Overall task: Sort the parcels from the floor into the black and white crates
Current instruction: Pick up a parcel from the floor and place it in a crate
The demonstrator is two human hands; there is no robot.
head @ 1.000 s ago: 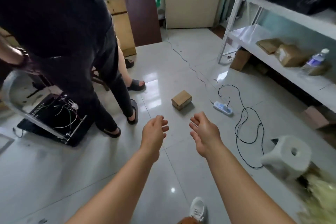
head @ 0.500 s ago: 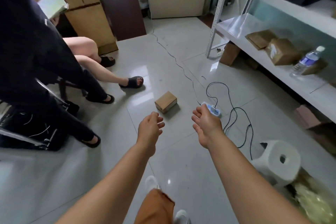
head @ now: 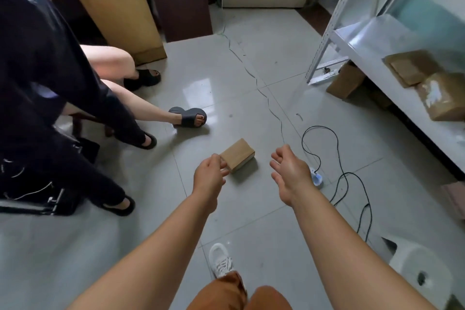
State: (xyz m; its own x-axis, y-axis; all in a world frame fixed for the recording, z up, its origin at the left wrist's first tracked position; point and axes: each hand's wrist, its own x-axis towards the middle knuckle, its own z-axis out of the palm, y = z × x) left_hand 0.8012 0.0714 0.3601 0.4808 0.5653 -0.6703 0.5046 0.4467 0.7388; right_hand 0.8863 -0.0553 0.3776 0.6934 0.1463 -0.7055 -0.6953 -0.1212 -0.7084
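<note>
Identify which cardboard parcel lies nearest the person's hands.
The small parcel alone on the open floor tiles, between both hands; the others sit on or under the white shelf.

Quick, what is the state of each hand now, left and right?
Left hand: open, fingers loosely curled, holding nothing; it overlaps the near corner of the cardboard parcel, contact cannot be told.
Right hand: open, fingers relaxed, holding nothing.
</note>
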